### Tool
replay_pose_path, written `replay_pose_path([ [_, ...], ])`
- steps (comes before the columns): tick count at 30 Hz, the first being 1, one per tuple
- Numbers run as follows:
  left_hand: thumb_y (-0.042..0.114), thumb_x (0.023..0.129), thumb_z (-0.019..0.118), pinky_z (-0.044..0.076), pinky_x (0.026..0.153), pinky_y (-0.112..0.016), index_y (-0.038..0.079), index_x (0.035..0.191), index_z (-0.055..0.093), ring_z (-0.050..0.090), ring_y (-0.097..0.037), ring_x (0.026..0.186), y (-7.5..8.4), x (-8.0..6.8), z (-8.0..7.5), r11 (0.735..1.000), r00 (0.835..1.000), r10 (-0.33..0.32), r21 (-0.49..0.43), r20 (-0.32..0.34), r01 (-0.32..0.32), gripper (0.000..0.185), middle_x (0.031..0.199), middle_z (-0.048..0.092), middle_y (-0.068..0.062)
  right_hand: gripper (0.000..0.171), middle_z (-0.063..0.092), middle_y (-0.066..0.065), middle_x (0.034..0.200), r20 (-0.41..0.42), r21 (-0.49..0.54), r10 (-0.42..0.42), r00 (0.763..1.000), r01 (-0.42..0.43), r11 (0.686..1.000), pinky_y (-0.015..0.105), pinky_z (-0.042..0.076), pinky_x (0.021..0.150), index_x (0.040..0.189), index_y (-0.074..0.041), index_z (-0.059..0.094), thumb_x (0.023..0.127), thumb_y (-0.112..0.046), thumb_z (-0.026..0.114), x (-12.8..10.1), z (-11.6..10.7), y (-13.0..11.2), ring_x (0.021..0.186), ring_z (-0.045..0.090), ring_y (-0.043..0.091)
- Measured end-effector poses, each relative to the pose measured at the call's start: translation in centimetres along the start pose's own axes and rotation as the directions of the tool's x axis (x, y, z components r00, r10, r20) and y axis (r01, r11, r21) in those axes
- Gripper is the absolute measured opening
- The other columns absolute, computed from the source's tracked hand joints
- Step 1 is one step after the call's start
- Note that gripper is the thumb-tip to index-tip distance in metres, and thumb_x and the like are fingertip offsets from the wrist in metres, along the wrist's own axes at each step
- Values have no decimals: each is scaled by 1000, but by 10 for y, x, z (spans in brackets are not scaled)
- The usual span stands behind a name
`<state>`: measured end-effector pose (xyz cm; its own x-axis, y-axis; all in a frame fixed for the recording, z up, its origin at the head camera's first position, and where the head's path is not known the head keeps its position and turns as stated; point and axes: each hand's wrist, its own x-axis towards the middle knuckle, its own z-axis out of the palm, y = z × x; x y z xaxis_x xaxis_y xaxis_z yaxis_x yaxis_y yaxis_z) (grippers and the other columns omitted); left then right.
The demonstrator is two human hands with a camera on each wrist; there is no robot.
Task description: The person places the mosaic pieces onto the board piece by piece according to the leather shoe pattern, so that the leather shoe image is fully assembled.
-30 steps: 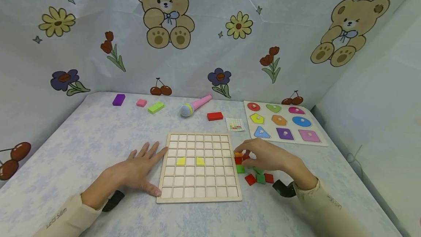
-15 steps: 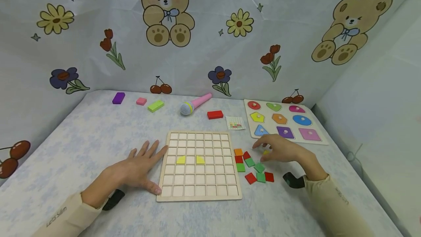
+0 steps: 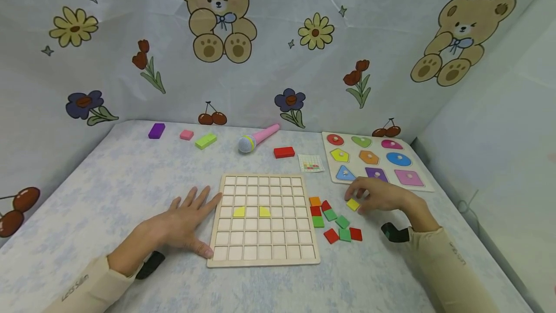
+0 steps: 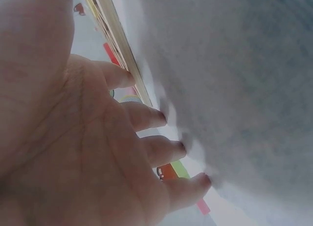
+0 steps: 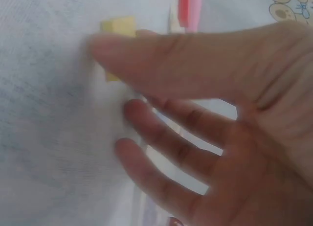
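My right hand (image 3: 377,194) is over the table right of the board, thumb and index finger pinching a small yellow tile (image 3: 353,204). In the right wrist view the thumb covers part of that yellow tile (image 5: 122,25), and the other fingers are loosely bent. A square wooden grid board (image 3: 263,263) lies flat in the middle, with one yellow piece (image 3: 239,212) and a second yellow piece (image 3: 264,212) in its cells. Spread along the board's left edge, my left hand (image 3: 182,223) touches it with thumb and index finger. In the left wrist view its fingertips reach down to the tabletop.
Several loose tiles, among them an orange tile (image 3: 314,201) and a green tile (image 3: 342,221), lie right of the board. Behind are a printed card (image 3: 311,163), a red block (image 3: 284,152), a toy microphone (image 3: 258,138) and a shape puzzle (image 3: 378,161).
My right hand has moved right, off the cluster of loose tiles to the yellow tile, and now pinches it. My left hand has stayed at the board's edge.
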<state>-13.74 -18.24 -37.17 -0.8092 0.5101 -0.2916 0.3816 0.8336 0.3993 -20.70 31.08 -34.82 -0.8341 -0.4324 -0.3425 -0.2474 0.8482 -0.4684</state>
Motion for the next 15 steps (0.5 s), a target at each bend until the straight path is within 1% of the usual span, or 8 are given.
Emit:
replay_pose_path([
  [3,69,63,79,5,107,-81,10,162,10,-4,-57,149,0,0,0,1000,1000,2,4,-4,-2,135,165,-1,-29,27,60,4,117,-8,6,-6,1000,6,1000,43,53,90,108,-21,70,84,-14,81,2,2,4,109,54,25],
  [6,69,63,79,5,107,-81,10,162,10,-4,-56,149,0,0,0,1000,1000,0,6,-3,0,134,165,-2,-28,26,60,5,115,-17,1,-22,1000,22,1000,41,54,88,107,-20,70,84,-14,81,4,3,5,107,54,25],
  [9,69,63,79,5,107,-81,10,162,10,-4,-56,149,0,-1,0,1000,1000,-1,3,-2,1,134,165,-1,-28,24,61,4,113,-35,-6,-20,999,20,1000,37,53,85,105,-20,70,84,-14,81,6,4,4,105,55,24],
  [10,69,63,79,5,107,-81,10,162,10,-4,-56,149,0,-1,0,1000,1000,-1,3,-3,1,134,165,-1,-28,24,61,4,112,-40,-11,-38,998,38,999,37,53,84,105,-18,69,84,-14,81,7,4,4,103,55,24],
  [13,69,63,79,4,107,-81,10,162,11,-4,-56,149,0,-1,1,1000,1000,-1,-4,-2,1,134,165,-1,-28,22,63,3,107,-68,-27,-43,997,42,999,34,52,82,103,-16,69,84,-15,81,9,6,3,100,56,23],
  [15,70,63,79,4,108,-80,10,162,11,-5,-55,149,0,0,1,1000,1000,-6,-6,2,6,134,166,-1,-28,22,64,0,102,-88,-49,-49,995,45,998,31,52,80,102,-15,69,85,-18,81,10,8,1,97,57,20],
])
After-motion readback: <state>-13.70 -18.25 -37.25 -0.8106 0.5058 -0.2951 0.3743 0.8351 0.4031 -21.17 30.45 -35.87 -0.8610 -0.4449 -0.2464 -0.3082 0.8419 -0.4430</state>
